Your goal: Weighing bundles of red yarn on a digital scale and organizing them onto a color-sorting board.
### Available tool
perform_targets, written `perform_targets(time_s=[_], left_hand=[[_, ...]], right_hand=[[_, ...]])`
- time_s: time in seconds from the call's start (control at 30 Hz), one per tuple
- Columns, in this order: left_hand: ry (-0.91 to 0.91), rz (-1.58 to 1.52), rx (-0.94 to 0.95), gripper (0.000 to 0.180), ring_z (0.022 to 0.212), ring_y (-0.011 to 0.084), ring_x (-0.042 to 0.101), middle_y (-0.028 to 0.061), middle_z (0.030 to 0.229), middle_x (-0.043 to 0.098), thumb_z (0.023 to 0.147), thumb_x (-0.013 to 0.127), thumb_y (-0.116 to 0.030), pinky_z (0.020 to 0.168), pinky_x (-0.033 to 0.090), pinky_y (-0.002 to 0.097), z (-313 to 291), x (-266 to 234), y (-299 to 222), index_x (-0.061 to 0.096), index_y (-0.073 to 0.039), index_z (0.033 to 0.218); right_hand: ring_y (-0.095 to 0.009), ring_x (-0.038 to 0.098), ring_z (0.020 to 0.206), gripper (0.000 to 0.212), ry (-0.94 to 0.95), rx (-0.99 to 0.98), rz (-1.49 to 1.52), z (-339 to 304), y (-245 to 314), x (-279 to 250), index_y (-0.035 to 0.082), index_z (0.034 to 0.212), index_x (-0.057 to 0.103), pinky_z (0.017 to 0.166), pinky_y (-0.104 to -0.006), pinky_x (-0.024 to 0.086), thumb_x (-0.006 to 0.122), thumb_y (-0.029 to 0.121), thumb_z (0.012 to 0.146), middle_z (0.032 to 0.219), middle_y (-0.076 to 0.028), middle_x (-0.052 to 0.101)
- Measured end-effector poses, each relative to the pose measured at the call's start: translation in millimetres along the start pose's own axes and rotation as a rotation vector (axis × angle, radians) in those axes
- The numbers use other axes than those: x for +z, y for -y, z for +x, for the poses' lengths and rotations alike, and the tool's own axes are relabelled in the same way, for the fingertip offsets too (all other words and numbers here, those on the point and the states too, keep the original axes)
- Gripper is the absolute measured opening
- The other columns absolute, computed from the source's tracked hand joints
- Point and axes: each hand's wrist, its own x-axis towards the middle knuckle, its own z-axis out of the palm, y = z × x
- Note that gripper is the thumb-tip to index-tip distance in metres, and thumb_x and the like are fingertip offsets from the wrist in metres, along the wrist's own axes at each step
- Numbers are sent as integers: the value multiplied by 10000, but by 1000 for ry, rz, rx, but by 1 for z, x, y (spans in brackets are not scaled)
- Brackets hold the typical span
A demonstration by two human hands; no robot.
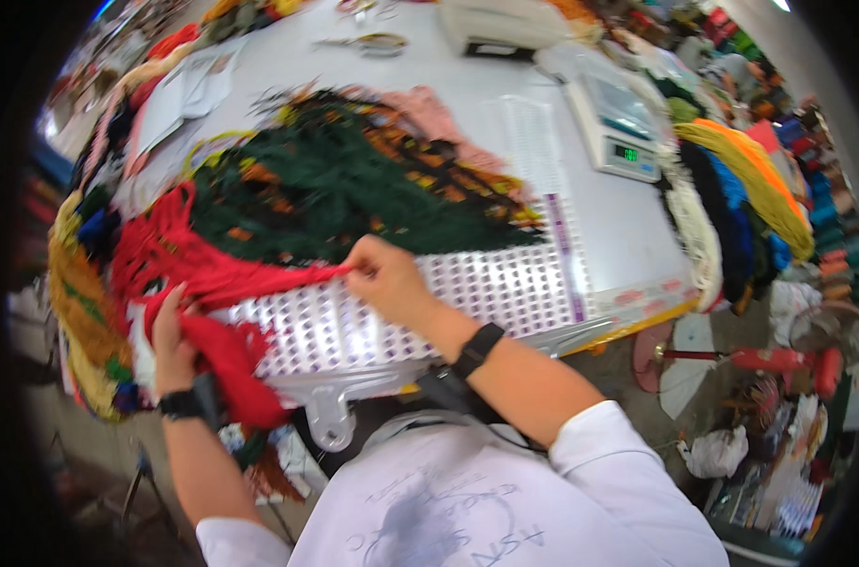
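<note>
A bundle of red yarn (188, 241) stretches across the left part of the table, and its thicker end hangs over the near edge. My right hand (384, 279) is closed in a pinch on the tip of the red strands, pulling them taut to the right. Around the hanging part, my left hand (172, 340) is closed at the table's left front edge; its fingers partly hide behind the yarn. Dark green yarn (307, 184) lies in a wide heap just beyond my hands, mixed with orange and black strands. Under them is a white sheet with rows of purple dots (326, 331).
A digital scale (618, 142) stands at the right back, with another pale device (500, 26) at the far edge. Scissors (377, 42) lie at the back. Coloured yarn hanks (746, 180) hang over the right edge. A clear plastic hanger-like piece (330, 406) juts from the front edge.
</note>
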Motion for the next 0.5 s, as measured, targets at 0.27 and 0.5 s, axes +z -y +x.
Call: perform_targets(time_s=[0.27,0.5], left_hand=[[-2,122,275,132,492,89,449,-18,598,475,862,570,-150,467,397,221,18,23,-52,487,-117,765],[21,204,570,155,642,59,487,-28,661,501,891,548,-244,580,403,182,-14,90,-114,543,-102,831]], right_hand=[[-285,608,690,201,47,41,-437,1,18,-1,69,876,517,605,-392,464,594,150,709,743,-89,618],[-239,585,680,278,47,37,-522,-2,25,1,68,945,529,632,-345,458,605,152,691,741,-33,592]])
